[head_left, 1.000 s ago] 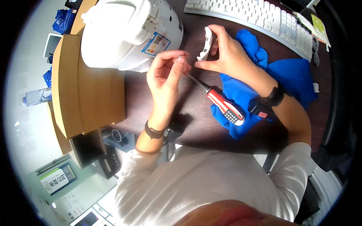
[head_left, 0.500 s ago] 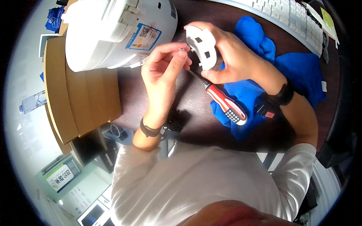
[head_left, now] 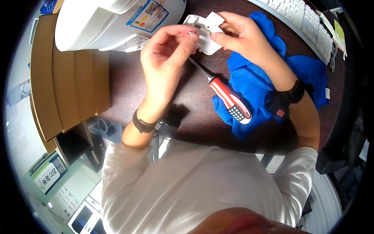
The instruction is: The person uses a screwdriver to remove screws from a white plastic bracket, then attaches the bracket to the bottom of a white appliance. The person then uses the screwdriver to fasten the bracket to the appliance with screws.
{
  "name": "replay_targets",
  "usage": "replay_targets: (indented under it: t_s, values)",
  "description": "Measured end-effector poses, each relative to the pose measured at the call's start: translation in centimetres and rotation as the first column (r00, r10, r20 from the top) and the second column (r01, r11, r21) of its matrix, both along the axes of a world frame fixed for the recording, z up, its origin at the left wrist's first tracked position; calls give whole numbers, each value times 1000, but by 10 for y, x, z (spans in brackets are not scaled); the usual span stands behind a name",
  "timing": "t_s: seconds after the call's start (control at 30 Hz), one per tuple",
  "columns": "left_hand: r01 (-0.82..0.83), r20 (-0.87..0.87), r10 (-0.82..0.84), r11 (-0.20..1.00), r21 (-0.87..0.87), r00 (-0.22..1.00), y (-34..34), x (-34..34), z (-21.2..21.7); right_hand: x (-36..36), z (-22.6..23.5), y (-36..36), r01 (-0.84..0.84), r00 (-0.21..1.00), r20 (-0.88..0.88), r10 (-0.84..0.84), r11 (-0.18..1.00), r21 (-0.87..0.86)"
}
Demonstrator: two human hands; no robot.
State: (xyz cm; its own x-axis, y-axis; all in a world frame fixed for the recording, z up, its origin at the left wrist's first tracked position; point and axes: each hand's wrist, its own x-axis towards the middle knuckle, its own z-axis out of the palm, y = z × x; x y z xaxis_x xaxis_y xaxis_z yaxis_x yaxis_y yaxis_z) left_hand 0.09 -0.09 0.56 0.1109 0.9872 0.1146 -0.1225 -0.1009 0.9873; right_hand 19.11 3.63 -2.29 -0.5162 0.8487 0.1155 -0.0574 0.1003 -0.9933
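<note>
So nearest to the person, a red-and-white striped screwdriver [head_left: 228, 98] lies on the dark wooden desk [head_left: 124, 89], its handle resting on a crumpled blue cloth [head_left: 257, 85] and its shaft pointing up toward the hands. Just past it, the left hand [head_left: 167, 58] has thumb and forefinger pressed together on a tiny silver screw [head_left: 191, 32], right at the edge of a small white plastic part [head_left: 204, 29]. The right hand [head_left: 243, 37] grips that part from the other side, fingers curled around it, holding it just above the desk. Both wrists wear black bands. Farther back sits a big white appliance [head_left: 113, 21] beside a cardboard box [head_left: 62, 78], with a white keyboard [head_left: 307, 27] off to the right.
</note>
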Motion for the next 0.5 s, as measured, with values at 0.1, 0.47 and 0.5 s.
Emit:
replay_targets:
  t_s: [0.1, 0.47, 0.5]
  values:
    - [-39, -48, 40, 999, 22, 998, -1, 0, 2, 3, 0, 2, -13, 1000, -24, 11, 997, -73]
    - [-25, -461, 239, 906, 423, 855, 0, 2, -10, 4, -4, 2, -1, 993, -114, -7, 998, -70]
    - [-31, -424, 212, 919, 394, 880, 0, 4, -9, 4, -5, 2, -23, 993, -117, 15, 998, -66]
